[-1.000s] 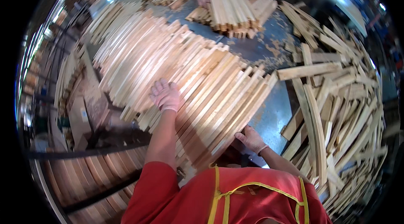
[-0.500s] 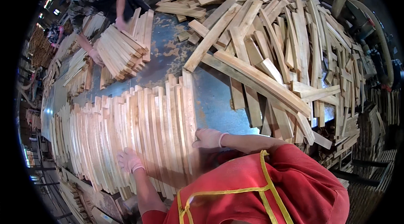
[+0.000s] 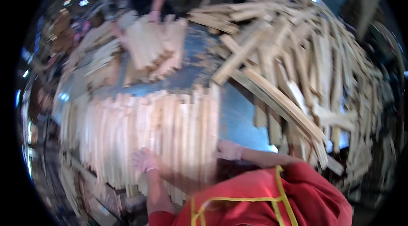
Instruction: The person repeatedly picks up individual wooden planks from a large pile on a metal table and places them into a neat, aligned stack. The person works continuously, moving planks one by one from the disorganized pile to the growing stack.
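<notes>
A row of wooden strips [image 3: 163, 128] lies side by side on the metal table. My left hand [image 3: 144, 160], in a pale glove, rests flat on top of the strips with its fingers spread. At the row's right edge my right hand [image 3: 229, 150], also gloved, touches the outermost strip from the side. Its fingers are blurred but look extended, with nothing gripped in them. Across the table, a co-worker's gloved hand [image 3: 155, 15] is on a stack of wooden strips [image 3: 146, 45].
A large jumbled heap of wooden strips [image 3: 293, 56] covers the right side, with one long strip [image 3: 284, 105] slanting toward me. Sawdust lies on the blue-grey metal table [image 3: 240, 117]. More strips [image 3: 104, 58] lie at the far left. The whole view is blurred.
The view has shifted, so everything sits further right and lower in the picture, and it has become blurred. My hands keep about the same places on the row of strips.
</notes>
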